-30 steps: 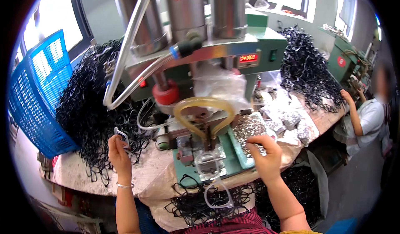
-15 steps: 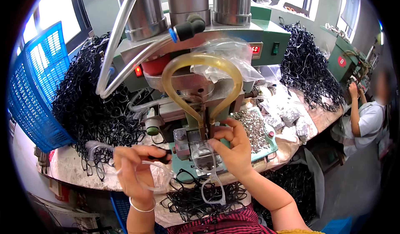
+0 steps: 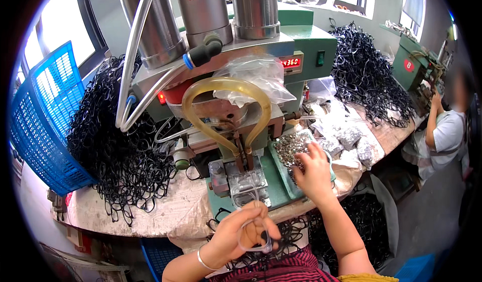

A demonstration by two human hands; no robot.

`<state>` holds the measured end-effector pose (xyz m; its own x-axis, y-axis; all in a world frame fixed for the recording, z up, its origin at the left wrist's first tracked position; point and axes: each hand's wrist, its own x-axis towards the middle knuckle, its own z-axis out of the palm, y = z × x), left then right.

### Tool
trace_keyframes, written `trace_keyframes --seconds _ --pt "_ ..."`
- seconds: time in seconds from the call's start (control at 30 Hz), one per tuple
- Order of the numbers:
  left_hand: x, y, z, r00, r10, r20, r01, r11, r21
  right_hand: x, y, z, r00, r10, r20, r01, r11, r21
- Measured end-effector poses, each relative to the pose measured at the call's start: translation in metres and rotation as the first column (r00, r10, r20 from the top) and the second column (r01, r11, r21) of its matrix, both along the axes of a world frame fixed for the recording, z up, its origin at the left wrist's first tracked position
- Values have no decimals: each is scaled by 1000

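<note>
The left hand (image 3: 246,232) is clamped on 1 clear frame (image 3: 253,232) at the front edge of the table (image 3: 150,217), while the right hand (image 3: 311,174), fingers apart, reaches into the tray of small metal parts (image 3: 291,146) beside the press (image 3: 236,146); it seems the loading step, and next needs a careful pinch of 1 part.

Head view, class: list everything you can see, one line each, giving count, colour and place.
Press machine: one, green with steel cylinders, centre of the bench.
Yellowish hose: one loop, front of the machine.
Clear plastic bag: one, on the machine.
Black frames: two big heaps, left and far right of the machine.
Basket: one, blue, far left.
Small metal parts: many, silver, in a tray right of the machine.
Foil packets: several, silver, right bench.
Co-worker: one, pale shirt, far right.
Left hand: holds a clear frame, near the lap.
Right hand: on the silver parts.
</note>
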<state>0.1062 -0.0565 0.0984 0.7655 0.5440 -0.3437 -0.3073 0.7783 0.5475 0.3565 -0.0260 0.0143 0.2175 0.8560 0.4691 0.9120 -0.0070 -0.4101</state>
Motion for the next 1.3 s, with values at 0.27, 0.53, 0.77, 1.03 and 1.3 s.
trace_keyframes --seconds 0.27,0.53,0.77,1.03,1.3 --pt "10 1 -9 996 85 -25 -84 995 54 7 14 -23 998 49 -32 -40 971 236" --pt "-36 -6 -22 993 -106 -43 114 941 318 -11 49 -15 949 97 299 -97 995 -15" --pt "-158 -8 -45 304 930 -207 -440 329 835 25 -18 -38 486 167 -858 121 959 255" --pt "-176 130 -55 49 990 130 650 -130 749 -18 29 -23 483 299 -823 16 937 349" --pt "-173 182 -136 -267 959 -91 706 259 659 19 -49 -33 876 -32 -481 229 906 357"
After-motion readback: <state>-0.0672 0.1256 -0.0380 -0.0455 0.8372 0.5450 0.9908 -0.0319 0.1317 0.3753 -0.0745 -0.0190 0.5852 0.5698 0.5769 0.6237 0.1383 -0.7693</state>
